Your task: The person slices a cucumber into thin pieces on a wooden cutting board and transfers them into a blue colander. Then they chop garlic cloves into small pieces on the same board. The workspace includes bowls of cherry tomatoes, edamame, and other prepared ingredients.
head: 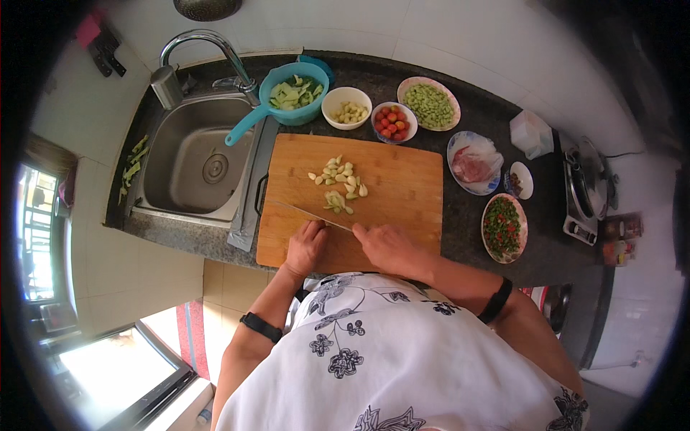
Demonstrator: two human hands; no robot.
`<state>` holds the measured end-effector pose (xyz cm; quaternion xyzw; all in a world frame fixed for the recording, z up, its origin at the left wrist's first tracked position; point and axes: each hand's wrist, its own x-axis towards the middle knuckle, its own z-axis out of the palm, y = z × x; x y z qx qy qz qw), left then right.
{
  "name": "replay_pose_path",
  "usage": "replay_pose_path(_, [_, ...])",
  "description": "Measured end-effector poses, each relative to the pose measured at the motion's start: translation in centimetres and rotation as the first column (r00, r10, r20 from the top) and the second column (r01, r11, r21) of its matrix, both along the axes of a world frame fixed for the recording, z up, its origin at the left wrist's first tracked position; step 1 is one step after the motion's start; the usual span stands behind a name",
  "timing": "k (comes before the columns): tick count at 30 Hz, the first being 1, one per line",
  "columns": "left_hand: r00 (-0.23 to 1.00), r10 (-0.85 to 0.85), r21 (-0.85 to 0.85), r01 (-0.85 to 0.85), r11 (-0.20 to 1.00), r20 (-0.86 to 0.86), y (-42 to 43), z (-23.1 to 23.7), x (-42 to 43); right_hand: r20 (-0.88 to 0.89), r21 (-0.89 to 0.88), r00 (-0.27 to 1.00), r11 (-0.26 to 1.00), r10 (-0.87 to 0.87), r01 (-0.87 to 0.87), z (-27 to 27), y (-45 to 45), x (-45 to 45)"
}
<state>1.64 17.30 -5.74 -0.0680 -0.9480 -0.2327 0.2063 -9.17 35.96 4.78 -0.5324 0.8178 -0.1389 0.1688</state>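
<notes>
My right hand (391,248) grips a kitchen knife (307,213), its thin blade slanting up and left over a wooden cutting board (399,188). Close to the blade, my left hand (307,245) rests on the board with its fingers curled; whatever lies under the fingertips is hidden. Beyond the blade sits a small heap of sliced garlic (335,201). Farther up the board, several whole peeled garlic cloves (339,172) are scattered in a loose group.
Left of the board is a steel sink (186,156) with a faucet (207,37). Along the back stand a blue strainer (294,116) of greens, a garlic bowl (346,124), a tomato bowl (396,139) and green beans (428,105). Meat (474,163) and chopped peppers (502,226) are at right.
</notes>
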Motion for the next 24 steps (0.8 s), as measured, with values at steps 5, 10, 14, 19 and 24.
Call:
replay_pose_path(5, [1.0, 0.003, 0.053, -0.003, 0.999, 0.007, 0.0, -0.23, 0.04, 0.079, 0.019, 0.996, 0.999, -0.04, 0.039, -0.5, 0.11, 0.06])
replay_pose_path(10, [1.0, 0.009, 0.03, -0.008, 1.0, -0.023, -0.04, -0.35, -0.05, 0.115, 0.082, 0.99, 0.994, -0.079, 0.07, -0.47, 0.05, 0.24])
replay_pose_path(14, [1.0, 0.003, 0.054, -0.003, 0.999, -0.011, -0.01, -0.25, -0.06, 0.131, 0.1, 0.986, 0.991, -0.1, 0.088, -0.55, -0.07, 0.27])
replay_pose_path(19, [0.999, 0.008, 0.046, -0.006, 0.999, -0.044, -0.06, -0.11, -0.11, 0.143, 0.054, 0.986, 0.995, -0.09, 0.084, -0.76, 0.1, 0.39])
replay_pose_path(24, [0.999, 0.007, 0.051, -0.004, 0.999, -0.052, -0.07, -0.02, -0.1, 0.148, 0.022, 0.985, 0.996, -0.09, 0.088, -0.64, 0.19, 0.48])
